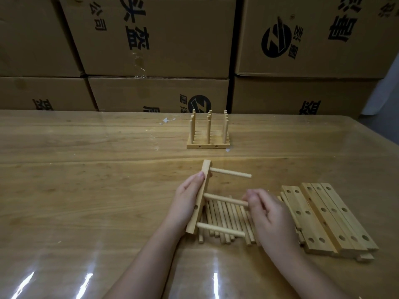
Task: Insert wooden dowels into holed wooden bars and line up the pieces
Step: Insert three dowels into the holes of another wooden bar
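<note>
My left hand (186, 198) grips a holed wooden bar (201, 192) held on its side, lifted over a heap of loose dowels (226, 219). Three dowels stick out of the bar toward the right: a far one (231, 172), a middle one (224, 199) and a near one (220, 229). My right hand (266, 214) pinches the free end of the middle dowel. Farther back, finished bars with upright dowels (208, 134) stand lined up together on the table.
A stack of unfilled holed bars (323, 216) lies flat at the right, partly over the dowel heap. Large cardboard boxes (155, 39) wall off the far edge of the wooden table (86, 169), which has a glossy clear cover.
</note>
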